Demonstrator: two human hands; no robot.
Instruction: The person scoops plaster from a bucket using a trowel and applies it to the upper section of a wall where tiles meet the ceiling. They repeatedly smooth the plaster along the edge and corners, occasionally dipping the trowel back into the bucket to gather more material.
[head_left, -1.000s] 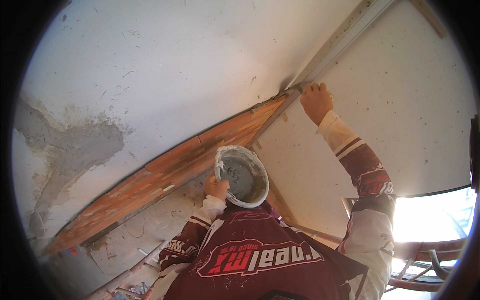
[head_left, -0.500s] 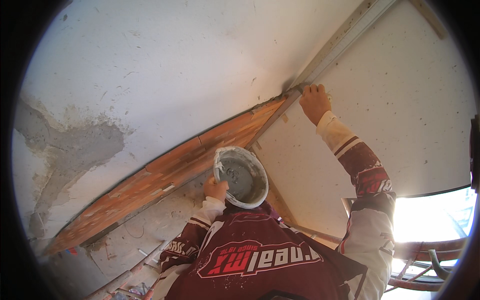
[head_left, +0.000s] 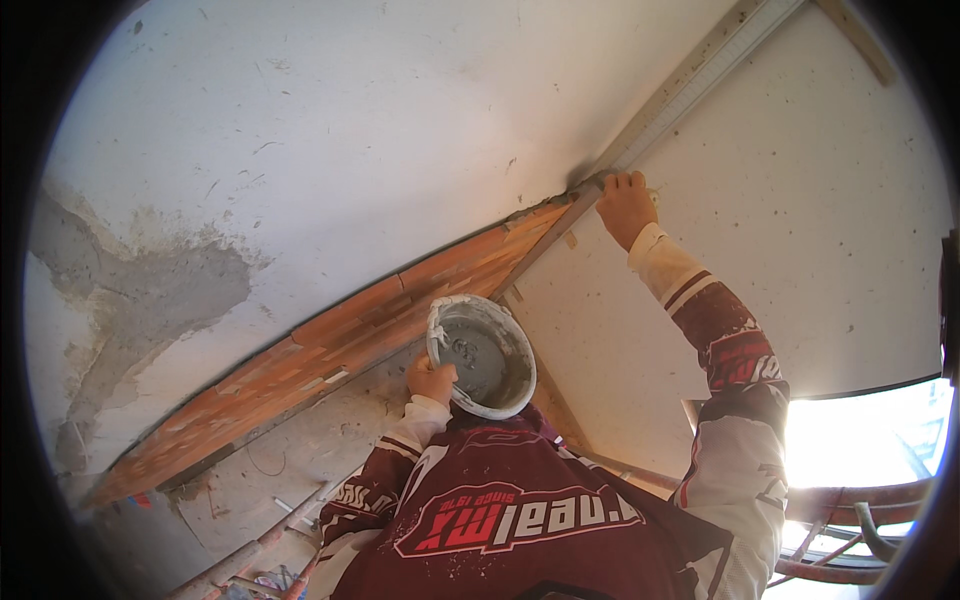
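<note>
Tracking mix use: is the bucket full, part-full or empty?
Part-full: the bucket has grey mix inside, sitting below the rim. Depth: cannot tell.

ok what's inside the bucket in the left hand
Grey, wet-looking paste, with small lumps on its surface, lies in the bucket held by the left hand. The bottom and anything under the paste are covered.

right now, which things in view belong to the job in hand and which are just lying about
Likely in use: grey paste; bucket, in left grip; brickwork, near right grip (hold unclear).

Seemingly just about: reddish frame, lower right; pole, lower left.
</note>
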